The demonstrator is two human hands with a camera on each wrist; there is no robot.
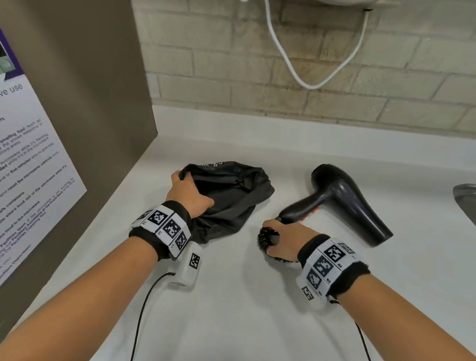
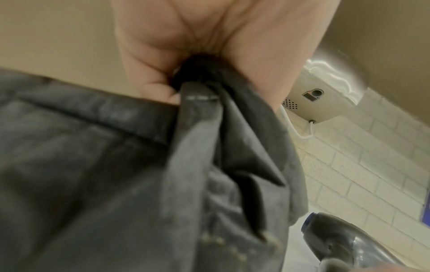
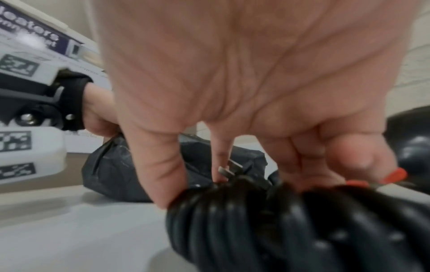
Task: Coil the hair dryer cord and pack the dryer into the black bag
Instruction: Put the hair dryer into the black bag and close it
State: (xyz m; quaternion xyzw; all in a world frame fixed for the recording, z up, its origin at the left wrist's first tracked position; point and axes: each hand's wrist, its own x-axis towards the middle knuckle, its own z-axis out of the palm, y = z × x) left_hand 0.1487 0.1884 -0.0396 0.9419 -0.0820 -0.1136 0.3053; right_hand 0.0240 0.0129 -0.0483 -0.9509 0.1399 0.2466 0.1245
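Left hand (image 1: 189, 194) grips the bag (image 1: 229, 197) rim near the counter's (image 1: 246, 313) left edge, readying its mouth. Right hand (image 1: 285, 239) clamps the coiled cord (image 1: 266, 239) so it stays bundled; dryer (image 1: 346, 203) lies alongside.

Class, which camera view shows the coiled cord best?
The right wrist view: the coiled cord fills the foreground, its loops distinct under the right hand. The head view shows only a small dark bundle beside that hand. The left wrist view does not show it.
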